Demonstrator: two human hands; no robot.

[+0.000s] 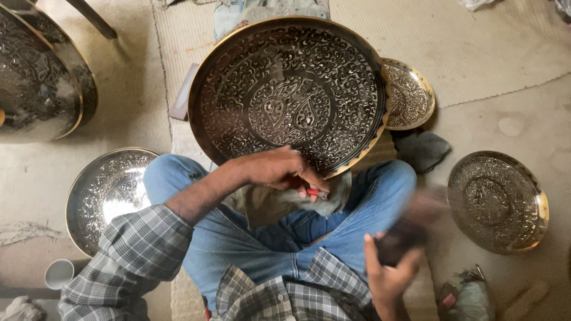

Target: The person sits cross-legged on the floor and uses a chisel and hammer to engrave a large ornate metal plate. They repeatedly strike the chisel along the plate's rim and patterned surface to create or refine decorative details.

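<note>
A large round engraved brass tray [288, 89] leans tilted on my crossed legs in blue jeans. My left hand [279, 169] rests at the tray's lower rim, its fingers closed on a small red-tipped tool [312, 192] over a grey-green cloth [273, 205] in my lap. My right hand [389, 273] is low at the right, blurred by motion. It grips a dark object [401, 238] that I cannot make out.
Other engraved trays lie around: two stacked at the top left [35, 77], one at my left knee [101, 193], a small one [411, 95] behind the big tray, one on the right [496, 202]. There is a white cup [59, 273], a dark rag [423, 150] and a woven mat [476, 41].
</note>
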